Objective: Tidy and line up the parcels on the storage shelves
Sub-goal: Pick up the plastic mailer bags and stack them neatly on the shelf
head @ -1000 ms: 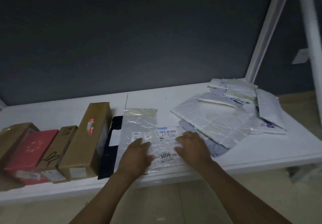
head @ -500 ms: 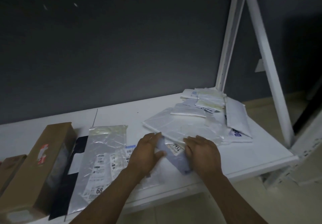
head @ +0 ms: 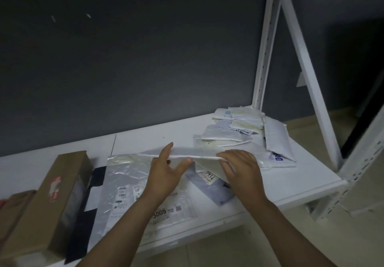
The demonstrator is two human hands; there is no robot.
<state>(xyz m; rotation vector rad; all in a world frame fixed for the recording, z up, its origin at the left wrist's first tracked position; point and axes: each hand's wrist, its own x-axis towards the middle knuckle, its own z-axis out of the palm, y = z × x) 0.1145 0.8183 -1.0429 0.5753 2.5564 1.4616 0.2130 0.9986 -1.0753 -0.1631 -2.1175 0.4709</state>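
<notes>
Both hands hold a large flat white mailer (head: 199,154) lifted off the white shelf (head: 301,185), nearly level. My left hand (head: 166,173) grips its left part, thumb above. My right hand (head: 241,167) grips its near right edge. Under it lies a grey-blue bag (head: 209,187) with a handwritten label. A silvery plastic parcel (head: 122,179) lies flat to the left, and a labelled clear bag marked 3005 (head: 172,210) lies partly under my left forearm. A loose heap of white mailers (head: 245,127) sits at the back right corner.
Brown cardboard boxes (head: 52,200) stand in a row at the left, with a black flat parcel (head: 87,210) beside them. White shelf uprights (head: 268,44) and a slanted brace rise at the right. A dark wall is behind; tan floor lies below.
My hands left the 3005 bag, moved right over the grey-blue bag, then took the big white mailer and raised it off the pile. The camera view swung right.
</notes>
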